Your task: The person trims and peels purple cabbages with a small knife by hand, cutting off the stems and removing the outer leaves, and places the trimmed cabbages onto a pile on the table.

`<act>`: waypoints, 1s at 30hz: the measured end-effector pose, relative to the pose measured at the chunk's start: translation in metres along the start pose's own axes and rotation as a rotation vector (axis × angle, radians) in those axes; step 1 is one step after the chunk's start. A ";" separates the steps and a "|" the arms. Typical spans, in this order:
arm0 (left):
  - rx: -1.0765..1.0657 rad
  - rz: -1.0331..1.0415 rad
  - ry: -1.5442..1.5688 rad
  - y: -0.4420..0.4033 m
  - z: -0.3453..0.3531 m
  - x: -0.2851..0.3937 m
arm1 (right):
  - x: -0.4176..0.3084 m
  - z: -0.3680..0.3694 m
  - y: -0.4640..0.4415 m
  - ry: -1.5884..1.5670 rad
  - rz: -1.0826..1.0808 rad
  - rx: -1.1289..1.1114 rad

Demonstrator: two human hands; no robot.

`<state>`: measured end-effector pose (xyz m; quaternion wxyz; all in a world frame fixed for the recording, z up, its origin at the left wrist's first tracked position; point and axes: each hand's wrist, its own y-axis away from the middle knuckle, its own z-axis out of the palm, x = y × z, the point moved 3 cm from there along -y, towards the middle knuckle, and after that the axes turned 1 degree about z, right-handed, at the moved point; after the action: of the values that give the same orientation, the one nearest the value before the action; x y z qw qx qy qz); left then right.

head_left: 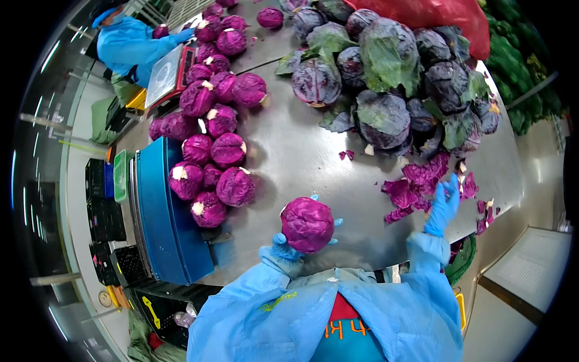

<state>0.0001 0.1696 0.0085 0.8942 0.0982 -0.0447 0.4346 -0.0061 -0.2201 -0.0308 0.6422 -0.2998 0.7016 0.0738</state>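
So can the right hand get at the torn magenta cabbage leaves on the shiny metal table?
Probably yes: the blue-gloved right hand is close beside the torn magenta leaves, with nothing visible between. Can't tell whether it holds something.

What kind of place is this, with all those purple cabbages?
It's probably a room where vegetables get trimmed and packed. Look at the big metal table, the peeled purple cabbages and the scale beside them.
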 end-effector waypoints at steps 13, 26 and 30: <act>0.110 0.644 -1.905 -0.020 0.066 0.029 | -0.109 0.063 0.093 -0.091 0.310 -0.785; 0.056 0.850 -2.187 -0.002 0.093 0.025 | -0.194 0.086 0.136 -0.153 -0.153 -1.040; 0.127 0.963 -2.205 0.008 0.090 0.025 | -0.212 0.084 0.139 -0.216 -0.242 -1.003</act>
<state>0.0099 0.1743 0.1017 0.1150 0.4338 -0.7953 0.4075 -0.0074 0.0026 0.1171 0.4925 -0.6399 0.4702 0.3561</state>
